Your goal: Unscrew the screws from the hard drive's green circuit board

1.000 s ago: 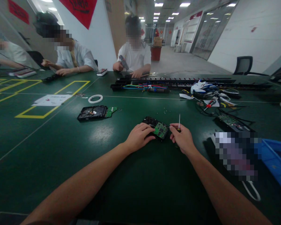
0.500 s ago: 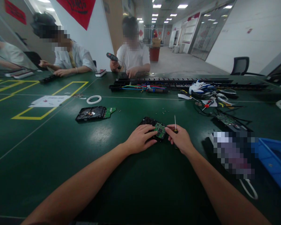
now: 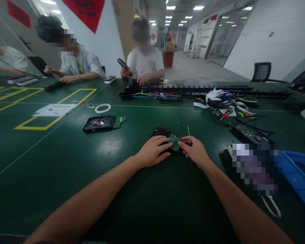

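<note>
A black hard drive (image 3: 158, 131) with a green circuit board (image 3: 175, 143) on its upper face lies on the dark green table in front of me. My left hand (image 3: 154, 150) reaches over the drive's left and near side, fingers across the top and thumb at the near edge, holding it steady. At the right edge of the board, the thumb and index finger of my right hand (image 3: 194, 150) touch it. That hand also keeps a thin screwdriver (image 3: 188, 131) in its curled fingers, shaft pointing up and away; the palm hides much of its handle.
Tiny screws (image 3: 178, 120) lie beyond the drive. Left stands a second hard drive (image 3: 99, 124) with a protruding board, near a white ring (image 3: 103, 108). Rightward are cables, gloves (image 3: 218, 96), another drive (image 3: 252, 133) and a blue bin (image 3: 298, 176). Co-workers sit across the table.
The green board has turned slightly and its right end sits a little farther right. My right thumb has shifted onto its edge, and the screwdriver leans slightly more left.
</note>
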A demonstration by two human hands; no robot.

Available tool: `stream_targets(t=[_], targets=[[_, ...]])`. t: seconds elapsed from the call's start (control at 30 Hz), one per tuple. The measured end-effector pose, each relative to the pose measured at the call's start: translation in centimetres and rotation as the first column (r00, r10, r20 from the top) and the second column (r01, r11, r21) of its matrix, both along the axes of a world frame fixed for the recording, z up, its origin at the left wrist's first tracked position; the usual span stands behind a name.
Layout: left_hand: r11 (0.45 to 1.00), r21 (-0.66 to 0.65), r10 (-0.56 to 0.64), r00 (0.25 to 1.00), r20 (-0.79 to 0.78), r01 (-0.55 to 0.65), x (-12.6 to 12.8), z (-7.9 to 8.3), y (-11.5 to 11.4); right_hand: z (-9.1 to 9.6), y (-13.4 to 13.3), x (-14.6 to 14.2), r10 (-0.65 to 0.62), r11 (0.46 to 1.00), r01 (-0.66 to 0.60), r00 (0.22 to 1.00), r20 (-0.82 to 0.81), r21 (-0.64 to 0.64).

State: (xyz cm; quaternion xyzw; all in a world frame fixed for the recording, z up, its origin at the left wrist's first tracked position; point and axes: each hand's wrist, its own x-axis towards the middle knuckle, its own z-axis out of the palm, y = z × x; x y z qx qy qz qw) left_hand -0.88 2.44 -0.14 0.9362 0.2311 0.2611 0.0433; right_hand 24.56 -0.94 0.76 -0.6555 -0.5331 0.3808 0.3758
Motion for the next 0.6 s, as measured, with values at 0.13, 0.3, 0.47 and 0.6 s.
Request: stream_targets(t=[0.13, 0.3, 0.47, 0.6], targets=[[0.999, 0.016, -0.035, 0.999, 0.025, 0.035, 0.0, 0.3, -0.3, 0.6, -0.3, -0.2, 0.011, 0.999, -0.011, 1.0, 0.0, -0.03], [0.999, 0.005, -0.048, 0.998, 0.032, 0.047, 0.1, 0.7, -0.6, 1.1, -0.5, -0.5, -0.019, 0.997, 0.005, 0.985, -0.172, -0.081], [0.998, -0.022, 0.061, 0.994, 0.089, -0.06, -0.2, 0.3, -0.1, 1.6, 0.2, 0.5, -0.185, 0.982, 0.187, 0.926, -0.33, -0.025], [0.993, -0.058, 0.107, 0.989, 0.107, -0.101, -0.5, -0.2, 0.3, 1.8, 1.0, 1.9, -0.324, 0.921, 0.386, 0.842, -0.431, 0.062]])
